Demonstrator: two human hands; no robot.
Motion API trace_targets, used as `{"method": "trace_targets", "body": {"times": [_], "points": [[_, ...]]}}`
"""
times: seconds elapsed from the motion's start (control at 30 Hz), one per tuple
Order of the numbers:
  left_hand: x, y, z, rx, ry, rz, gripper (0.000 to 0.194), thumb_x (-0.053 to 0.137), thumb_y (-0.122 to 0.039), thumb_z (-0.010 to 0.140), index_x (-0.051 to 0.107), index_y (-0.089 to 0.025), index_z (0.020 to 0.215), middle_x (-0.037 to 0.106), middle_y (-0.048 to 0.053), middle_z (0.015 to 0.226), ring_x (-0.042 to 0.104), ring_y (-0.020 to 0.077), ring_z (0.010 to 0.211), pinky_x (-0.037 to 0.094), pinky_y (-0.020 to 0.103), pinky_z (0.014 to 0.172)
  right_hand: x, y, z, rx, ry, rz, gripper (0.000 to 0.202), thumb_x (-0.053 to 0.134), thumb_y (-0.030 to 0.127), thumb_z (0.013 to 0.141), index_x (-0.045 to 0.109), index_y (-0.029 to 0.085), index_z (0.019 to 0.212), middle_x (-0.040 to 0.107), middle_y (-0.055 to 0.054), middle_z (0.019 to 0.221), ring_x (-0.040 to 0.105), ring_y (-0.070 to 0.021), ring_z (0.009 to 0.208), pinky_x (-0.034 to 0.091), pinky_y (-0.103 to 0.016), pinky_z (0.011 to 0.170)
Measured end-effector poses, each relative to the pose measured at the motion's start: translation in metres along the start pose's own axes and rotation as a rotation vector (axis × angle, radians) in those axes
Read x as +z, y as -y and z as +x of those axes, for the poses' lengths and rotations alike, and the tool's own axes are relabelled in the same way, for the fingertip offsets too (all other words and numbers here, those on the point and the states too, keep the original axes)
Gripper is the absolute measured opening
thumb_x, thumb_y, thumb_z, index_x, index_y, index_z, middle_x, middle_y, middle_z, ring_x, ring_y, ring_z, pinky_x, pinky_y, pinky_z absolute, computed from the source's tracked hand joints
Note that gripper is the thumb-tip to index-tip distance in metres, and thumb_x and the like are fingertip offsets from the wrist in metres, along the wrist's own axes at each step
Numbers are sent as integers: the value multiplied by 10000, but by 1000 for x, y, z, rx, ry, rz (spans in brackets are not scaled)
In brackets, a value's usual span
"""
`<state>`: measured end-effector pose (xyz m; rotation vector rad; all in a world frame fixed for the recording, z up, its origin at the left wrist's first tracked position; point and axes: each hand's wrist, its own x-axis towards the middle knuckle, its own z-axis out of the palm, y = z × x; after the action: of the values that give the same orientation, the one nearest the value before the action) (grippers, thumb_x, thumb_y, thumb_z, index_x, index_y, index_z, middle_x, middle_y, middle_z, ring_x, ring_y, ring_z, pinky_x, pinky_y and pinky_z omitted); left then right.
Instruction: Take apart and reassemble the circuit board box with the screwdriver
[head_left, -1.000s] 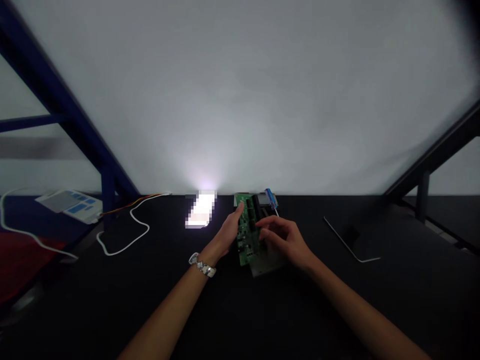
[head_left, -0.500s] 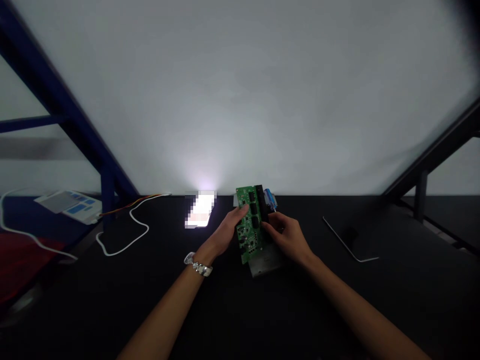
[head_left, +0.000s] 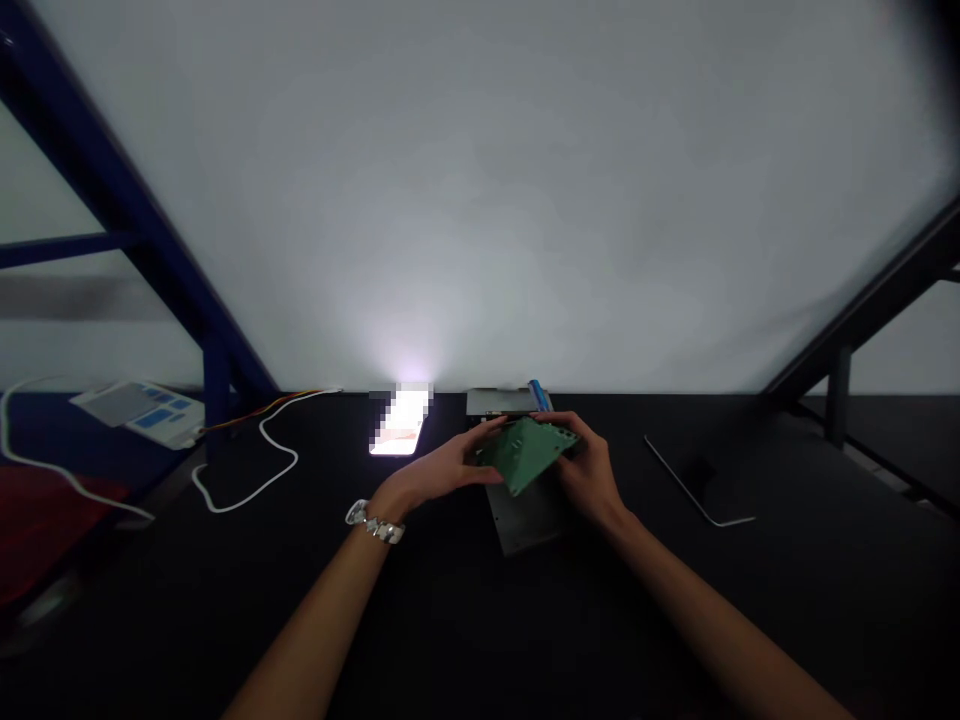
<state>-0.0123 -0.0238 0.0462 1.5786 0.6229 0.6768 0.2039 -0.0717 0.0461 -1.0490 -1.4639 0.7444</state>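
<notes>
Between my two hands is a green circuit board (head_left: 526, 452), tilted so that its mostly bare underside faces me. My left hand (head_left: 448, 466) grips its left end, thumb below and fingers along the far edge. At the right end my right hand (head_left: 590, 468) is closed on the board, its fingers over the top edge. Beneath it a grey metal plate (head_left: 525, 525) lies on the black table. Behind the board are another flat grey metal piece (head_left: 495, 402) and a blue cylindrical object (head_left: 538, 396), partly hidden.
A bright-screened phone (head_left: 401, 425) lies left of my hands. Farther left are a white cable (head_left: 281, 470) and a printed sheet (head_left: 154, 412). A bent metal rod (head_left: 686, 490) rests on the right side of the black table (head_left: 465, 620). A pale wall stands behind.
The circuit board has been turned over from its component side to its underside and tilted. Both hands have shifted their hold with it, and the grey metal piece behind is more exposed.
</notes>
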Motion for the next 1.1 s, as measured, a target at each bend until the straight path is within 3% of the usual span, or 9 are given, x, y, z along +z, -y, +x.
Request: {"method": "trace_targets", "body": {"times": [0.1,0.23,0.4,0.67,0.77,0.9,1.0,1.1], "points": [[3,5,1,64,-27,130,843,766,-184,705,399,-324,1452,434,130,1478,453,350,1318,391,583,1049,4,4,0,-78,-3,47,249,651,212,816,649,241,1063,617,-78,1234,608,-251,1127,510,-405,937],[16,10,5,171,-102,271,946,760,-142,680,309,-306,1495,406,149,1486,421,360,1335,335,585,1093,10,9,-1,-130,-35,66,210,633,242,858,685,283,1058,527,-76,1307,568,-250,1180,555,-397,891],[32,16,13,317,-209,290,916,698,-159,752,220,-311,1519,345,136,1523,342,348,1387,255,571,1142,18,15,-6,-155,32,120,306,601,274,893,639,312,1195,508,-60,1378,523,-267,1254,501,-468,1013],[23,27,15,385,-279,448,846,574,-157,848,97,-286,1535,246,127,1570,296,307,1415,265,508,1155,24,18,-14,-158,212,147,465,546,283,932,493,306,1394,434,-26,1495,413,-255,1371,364,-491,1137],[16,22,13,412,-322,540,860,576,-165,852,76,-291,1540,198,112,1581,232,311,1436,219,520,1176,19,20,-11,-58,146,175,480,561,368,925,492,307,1396,479,-42,1463,454,-265,1342,414,-473,1096],[8,12,10,425,-400,643,934,605,-97,777,105,-291,1541,260,116,1529,242,338,1407,253,557,1155,6,11,-1,180,-26,231,422,616,448,876,611,264,1255,640,-88,1279,613,-277,1160,548,-422,903],[4,4,8,405,-418,680,996,612,-32,693,148,-295,1534,299,111,1493,283,354,1371,276,559,1144,-3,-4,6,333,-2,281,410,742,415,764,678,200,1106,717,-97,1092,676,-255,995,565,-365,799],[2,-3,5,409,-433,686,996,625,-36,673,180,-292,1526,313,108,1471,311,358,1349,281,548,1145,-10,-14,8,445,82,291,363,751,415,746,704,178,1017,727,-79,952,685,-204,840,554,-296,672]]}}
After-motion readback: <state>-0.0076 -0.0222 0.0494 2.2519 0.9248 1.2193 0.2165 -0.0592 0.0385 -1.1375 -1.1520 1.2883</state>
